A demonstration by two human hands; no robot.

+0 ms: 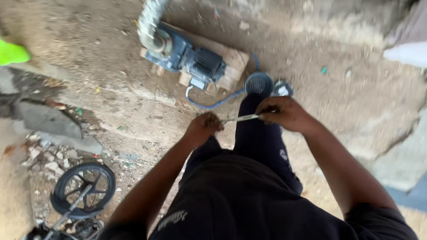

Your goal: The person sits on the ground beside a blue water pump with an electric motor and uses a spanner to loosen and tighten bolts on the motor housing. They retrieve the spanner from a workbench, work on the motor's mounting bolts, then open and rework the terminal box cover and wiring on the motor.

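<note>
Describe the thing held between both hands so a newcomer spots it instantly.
Start at the blue motor pump on its wooden board. Just below it, the left hand and right hand meet. Bridging them is a thin pale strip, the only slim light object there.

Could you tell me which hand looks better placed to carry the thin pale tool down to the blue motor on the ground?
Probably the right hand: it is closed around the thin pale tool and sits nearer the blue motor. The left hand only pinches the tool's far tip.

Both arms reach forward, left hand (203, 127) and right hand (283, 113) each closed in a grip.
</note>
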